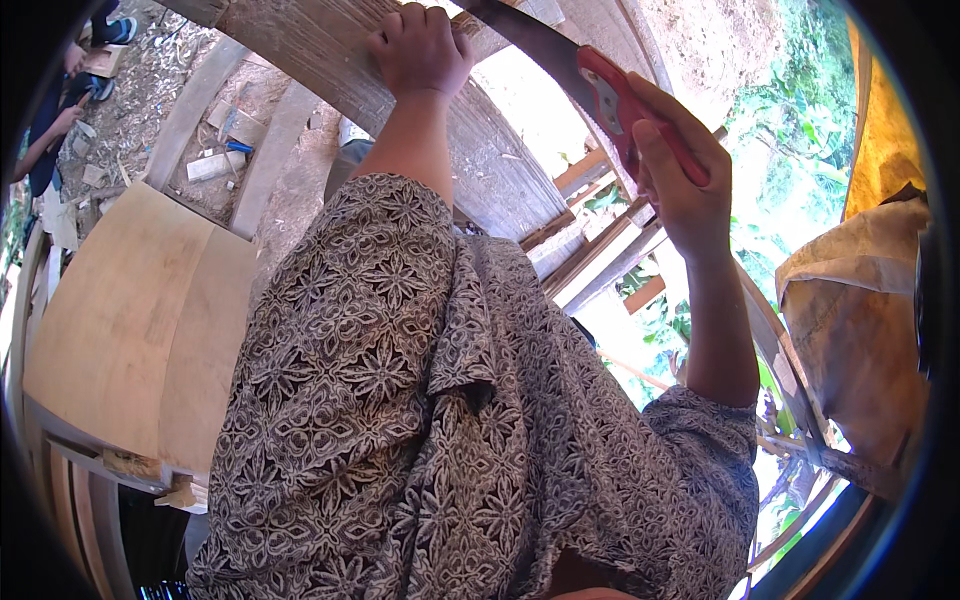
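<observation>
My right hand is wrapped round the red handle of a hand saw. Its dark blade slants up and to the left, running out of the picture at the top edge. Across the upper middle lies a weathered wooden board. My left hand presses on this board with its fingers bent over it, to the left of the saw blade. Where the blade's far end meets the wood, if it does, is out of view.
A smooth pale wooden panel stands at the left. Wood offcuts and shavings litter the ground. Another person's hand shows at the far upper left. Wooden slats lie beyond my lap; an orange-brown tarp hangs at the right.
</observation>
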`<state>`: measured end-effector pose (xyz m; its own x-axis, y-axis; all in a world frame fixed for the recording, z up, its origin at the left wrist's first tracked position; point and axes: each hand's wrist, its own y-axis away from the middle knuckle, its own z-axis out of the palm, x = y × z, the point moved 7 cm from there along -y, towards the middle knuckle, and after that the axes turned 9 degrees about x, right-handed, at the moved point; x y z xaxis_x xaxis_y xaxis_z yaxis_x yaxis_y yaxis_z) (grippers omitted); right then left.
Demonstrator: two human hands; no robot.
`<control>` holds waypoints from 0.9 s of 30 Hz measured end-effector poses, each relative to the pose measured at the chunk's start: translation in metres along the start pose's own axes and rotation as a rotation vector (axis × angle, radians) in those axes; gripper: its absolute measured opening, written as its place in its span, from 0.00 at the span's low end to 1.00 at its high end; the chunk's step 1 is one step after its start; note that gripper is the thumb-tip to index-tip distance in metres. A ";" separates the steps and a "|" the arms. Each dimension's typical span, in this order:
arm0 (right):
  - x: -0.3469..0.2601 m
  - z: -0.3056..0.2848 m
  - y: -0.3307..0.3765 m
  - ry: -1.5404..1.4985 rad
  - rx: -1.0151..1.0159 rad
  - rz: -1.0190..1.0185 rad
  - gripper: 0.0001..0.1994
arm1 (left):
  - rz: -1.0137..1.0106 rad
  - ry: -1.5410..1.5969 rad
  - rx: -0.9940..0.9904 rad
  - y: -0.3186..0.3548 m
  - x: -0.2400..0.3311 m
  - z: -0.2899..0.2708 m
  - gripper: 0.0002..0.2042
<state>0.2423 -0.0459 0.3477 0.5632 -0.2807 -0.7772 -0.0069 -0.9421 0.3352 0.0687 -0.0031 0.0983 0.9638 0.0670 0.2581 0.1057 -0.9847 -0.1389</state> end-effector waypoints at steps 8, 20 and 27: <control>-0.062 -0.025 0.006 0.156 -0.042 0.163 0.17 | -0.005 0.015 0.000 0.004 0.002 0.004 0.13; -0.021 0.024 -0.049 0.056 -0.039 0.052 0.14 | -0.027 0.090 0.060 0.013 0.017 0.008 0.11; 0.007 0.011 -0.057 0.075 0.070 -0.053 0.14 | 0.006 0.117 0.097 0.001 0.003 0.005 0.13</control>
<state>0.2376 0.0043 0.3175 0.6246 -0.2182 -0.7498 -0.0317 -0.9665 0.2548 0.0732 -0.0029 0.0938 0.9298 0.0368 0.3662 0.1291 -0.9644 -0.2310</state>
